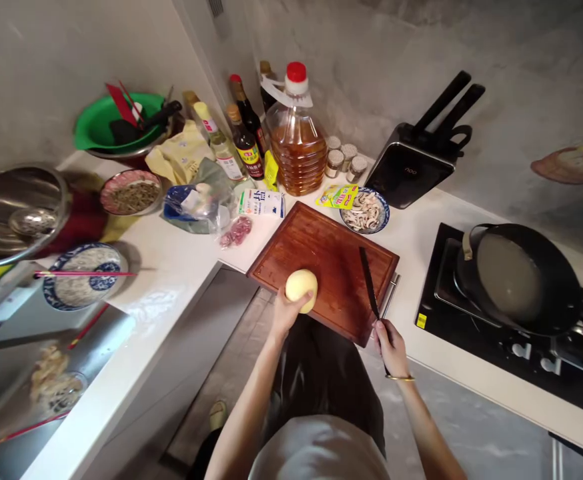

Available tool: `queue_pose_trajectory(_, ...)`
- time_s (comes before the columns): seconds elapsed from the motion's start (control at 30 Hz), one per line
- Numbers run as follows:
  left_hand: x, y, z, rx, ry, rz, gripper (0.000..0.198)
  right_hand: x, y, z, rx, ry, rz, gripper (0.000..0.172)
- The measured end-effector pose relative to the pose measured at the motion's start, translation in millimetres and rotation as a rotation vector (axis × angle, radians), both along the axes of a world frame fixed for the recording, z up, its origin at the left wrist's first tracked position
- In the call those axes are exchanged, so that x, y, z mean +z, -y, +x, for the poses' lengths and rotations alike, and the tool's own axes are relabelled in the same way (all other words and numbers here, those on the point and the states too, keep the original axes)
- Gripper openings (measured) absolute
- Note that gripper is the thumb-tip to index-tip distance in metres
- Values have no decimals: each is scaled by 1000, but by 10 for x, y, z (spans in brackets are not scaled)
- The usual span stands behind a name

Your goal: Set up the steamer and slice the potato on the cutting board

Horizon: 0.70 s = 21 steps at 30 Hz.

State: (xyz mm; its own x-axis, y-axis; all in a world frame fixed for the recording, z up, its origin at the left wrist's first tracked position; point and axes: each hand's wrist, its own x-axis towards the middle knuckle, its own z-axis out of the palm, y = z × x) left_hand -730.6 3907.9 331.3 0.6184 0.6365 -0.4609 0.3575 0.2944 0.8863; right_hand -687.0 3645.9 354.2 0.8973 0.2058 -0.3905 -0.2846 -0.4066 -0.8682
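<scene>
1. Head view: a smooth, round, pale-yellow peeled potato (301,289) is gripped by the left hand (285,313) at the near edge of a reddish wooden cutting board (321,257).
2. A dark-bladed knife (369,283) is clasped by the right hand (390,343), its blade lying flat on the board, well right of the potato.

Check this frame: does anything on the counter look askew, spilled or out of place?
The cutting board lies skewed to the counter, its near edge at, perhaps just past, the counter's front edge. The left hand holds a potato there and the right hand a knife. No spill or damage shows.
</scene>
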Motion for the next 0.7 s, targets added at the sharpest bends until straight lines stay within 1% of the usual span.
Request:
queue_pose_trajectory(0.1, 43, -38, 88, -22, -28, 2, 71, -39, 16, 2, -46, -24, 11, 41)
queue_pose_trajectory(0.17, 99, -49, 149, -29, -26, -21, 68, -59, 29, 17, -44, -25, -37, 42)
queue_pose_trajectory(0.23, 174, -62, 190, -11, 0, -81, 66, -71, 34, 55, -9, 18, -138, 44)
queue_pose_trajectory(0.3, 261, -108, 201, 34, 45, -154, 67, -78, 9, 123, 50, 110, -241, 47)
queue_pose_trajectory(0.4, 402, -275, 137, 122, 120, -208, 68, -89, -136, 274, 172, 279, -349, 54)
queue_pose_trajectory(0.5, 531, -512, -53, 227, 171, -207, 65, -72, -396, 453, 339, 393, -449, 61)
queue_pose_trajectory(0.57, 583, -685, -231, 315, 178, -179, 64, -34, -623, 587, 476, 433, -497, 63)
queue_pose_trajectory(0.63, 585, -897, -420, 418, 158, -123, 67, 21, -932, 717, 624, 495, -472, 62)
queue_pose_trajectory(0.7, 531, -1179, -600, 524, 111, -73, 67, 78, -1371, 788, 780, 581, -360, 57)
